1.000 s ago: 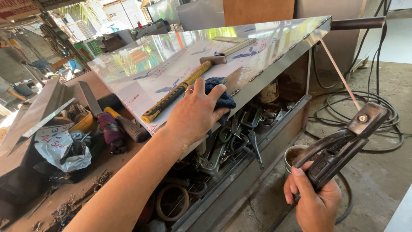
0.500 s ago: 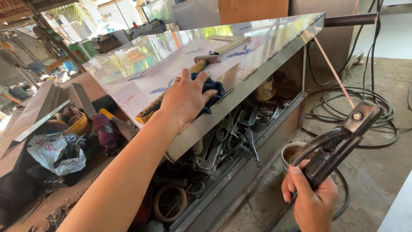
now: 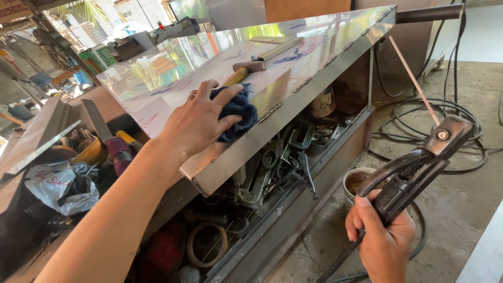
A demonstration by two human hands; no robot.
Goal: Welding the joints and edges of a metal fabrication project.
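My left hand [image 3: 196, 123] presses a dark blue cloth [image 3: 238, 112] onto the shiny stainless steel sheet [image 3: 325, 42], close to its near edge. A hammer [image 3: 251, 65] with a yellow handle lies on the sheet just beyond my fingers. My right hand [image 3: 382, 238] grips a black welding electrode holder [image 3: 419, 165] at the lower right. A thin pinkish welding rod [image 3: 414, 81] sticks up from the holder toward the sheet's far corner.
Under the sheet an open tray [image 3: 293, 209] holds wrenches and other metal tools. A small rusty can [image 3: 359, 183] stands on the concrete floor by my right hand. Black cables [image 3: 419, 120] coil on the floor at right. Bags and clutter [image 3: 63, 183] lie at left.
My left hand has slid with the cloth along the sheet's edge, farther from the hammer handle's end toward its head. The right hand keeps the holder in about the same place.
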